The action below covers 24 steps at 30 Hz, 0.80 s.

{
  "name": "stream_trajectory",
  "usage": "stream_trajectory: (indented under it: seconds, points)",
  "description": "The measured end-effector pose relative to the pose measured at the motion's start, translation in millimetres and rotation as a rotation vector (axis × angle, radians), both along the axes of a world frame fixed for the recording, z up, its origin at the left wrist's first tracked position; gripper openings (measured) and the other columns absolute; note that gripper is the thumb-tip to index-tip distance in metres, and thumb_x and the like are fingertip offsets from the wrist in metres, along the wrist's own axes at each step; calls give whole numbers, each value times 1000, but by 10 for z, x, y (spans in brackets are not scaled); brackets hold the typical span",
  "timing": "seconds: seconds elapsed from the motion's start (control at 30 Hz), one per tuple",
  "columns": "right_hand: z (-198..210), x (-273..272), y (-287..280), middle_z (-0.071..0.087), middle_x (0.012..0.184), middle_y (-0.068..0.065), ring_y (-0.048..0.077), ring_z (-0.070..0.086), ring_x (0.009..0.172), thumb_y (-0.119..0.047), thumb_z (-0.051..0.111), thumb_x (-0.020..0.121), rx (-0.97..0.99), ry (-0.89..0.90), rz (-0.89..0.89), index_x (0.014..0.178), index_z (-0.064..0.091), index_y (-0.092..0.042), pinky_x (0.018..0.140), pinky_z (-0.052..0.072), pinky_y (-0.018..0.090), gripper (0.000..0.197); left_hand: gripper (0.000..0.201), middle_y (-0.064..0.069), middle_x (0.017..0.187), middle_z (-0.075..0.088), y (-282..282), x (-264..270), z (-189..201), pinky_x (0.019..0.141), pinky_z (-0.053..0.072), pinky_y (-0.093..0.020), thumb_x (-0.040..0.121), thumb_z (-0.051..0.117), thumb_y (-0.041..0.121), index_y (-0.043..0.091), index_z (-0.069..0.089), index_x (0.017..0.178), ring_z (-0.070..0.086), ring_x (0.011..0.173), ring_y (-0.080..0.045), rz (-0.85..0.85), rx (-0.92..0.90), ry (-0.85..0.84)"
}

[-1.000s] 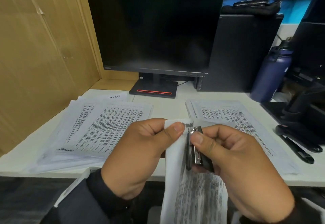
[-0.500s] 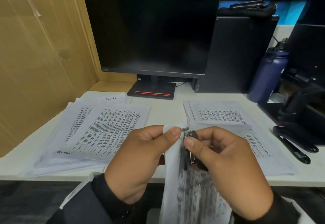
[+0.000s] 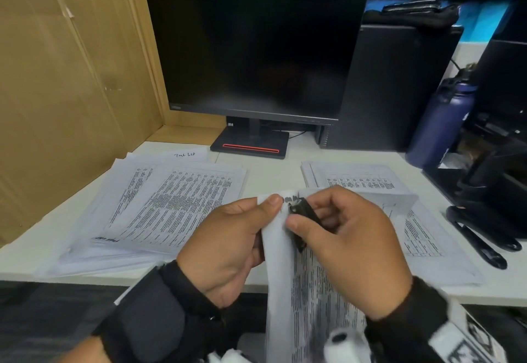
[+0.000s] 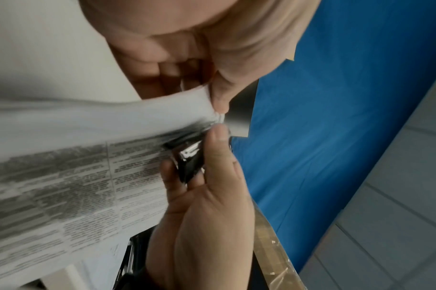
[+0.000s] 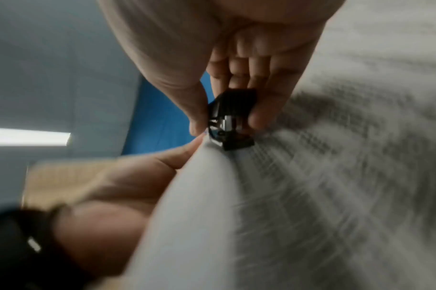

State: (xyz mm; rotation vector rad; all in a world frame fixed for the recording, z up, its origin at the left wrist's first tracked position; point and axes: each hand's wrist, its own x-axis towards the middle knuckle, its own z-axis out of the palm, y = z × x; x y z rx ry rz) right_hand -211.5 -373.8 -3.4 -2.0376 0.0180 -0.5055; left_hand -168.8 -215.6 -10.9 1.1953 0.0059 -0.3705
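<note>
I hold a sheaf of printed pages (image 3: 308, 291) upright over the desk's front edge. My left hand (image 3: 271, 206) pinches its top corner between thumb and fingers. My right hand (image 3: 306, 217) grips a small black stapler (image 3: 299, 208) with a metal mouth, set against that same corner beside the left thumb. In the left wrist view the stapler (image 4: 189, 159) lies between the right hand's thumb and fingers at the edge of the pages (image 4: 63, 157). In the right wrist view the stapler (image 5: 231, 117) touches the sheaf's corner (image 5: 211, 157). Whether it bites the paper is hidden.
On the white desk (image 3: 273, 174) lie a spread pile of printed sheets (image 3: 171, 206) at left and another pile (image 3: 365, 180) at right. Behind stand a dark monitor (image 3: 253, 49), a black computer case (image 3: 399, 86) and a blue bottle (image 3: 445, 123). Black pens (image 3: 479, 245) lie far right. Cardboard (image 3: 57, 77) walls the left.
The stapler has moved up from alongside the sheaf's edge to its top corner and tilted. My right fingers have curled more tightly round it. The left hand's pinch has held.
</note>
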Motion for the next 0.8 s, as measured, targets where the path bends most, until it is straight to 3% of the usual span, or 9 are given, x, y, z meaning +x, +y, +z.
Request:
stream_trajectory:
  seconds: [0.07, 0.13, 0.27, 0.47, 0.63, 0.7, 0.8]
  points:
    - [39, 115, 17, 65, 82, -14, 3, 61, 78, -45, 75, 80, -308, -30, -36, 86, 61, -32, 71, 54, 29, 20, 33, -21, 96, 76, -8, 130, -34, 83, 59, -42, 85, 72, 25, -2, 76, 105, 71, 74, -25, 27, -15, 51]
    - [36, 269, 54, 59, 85, -14, 5, 57, 79, -45, 70, 85, -423, 16, -28, 87, 56, -31, 70, 52, 30, 20, 35, -25, 106, 74, -16, 286, -87, 84, 59, -42, 95, 69, 23, -5, 72, 116, 70, 79, -28, 20, -27, 103]
    - [-142, 661, 81, 61, 90, -9, 10, 59, 80, -38, 70, 87, -304, 182, 20, 88, 54, -29, 72, 51, 30, 19, 37, -17, 96, 74, -7, 546, -254, 68, 62, -34, 101, 64, 25, -3, 68, 125, 72, 70, -24, 44, -27, 203]
    - [-543, 931, 190, 62, 89, -6, 11, 60, 80, -35, 66, 91, -238, 283, 61, 92, 50, -22, 68, 47, 29, 21, 26, -18, 89, 78, 82, 646, -489, 63, 61, -36, 103, 63, 20, -3, 71, 111, 75, 67, -25, 86, -61, 284]
    - [-669, 974, 151, 68, 84, 1, 19, 65, 79, -34, 70, 91, -70, 278, 24, 87, 54, -17, 76, 54, 39, 23, 33, -25, 97, 76, 107, 669, -602, 58, 64, -38, 103, 62, 17, -11, 67, 119, 77, 72, -31, 112, -98, 312]
    - [-714, 955, 127, 70, 83, 0, 18, 68, 79, -32, 72, 89, -21, 253, 63, 85, 57, -21, 80, 56, 42, 20, 35, -27, 108, 76, 113, 687, -610, 64, 65, -41, 102, 62, 18, -11, 66, 123, 76, 80, -33, 114, -99, 314]
    - [-728, 951, 90, 71, 83, -2, 16, 69, 80, -33, 76, 85, -17, 223, 88, 84, 58, -26, 80, 57, 42, 19, 36, -32, 121, 72, 134, 729, -648, 88, 62, -51, 104, 61, 18, -11, 65, 124, 74, 103, -40, 109, -108, 318]
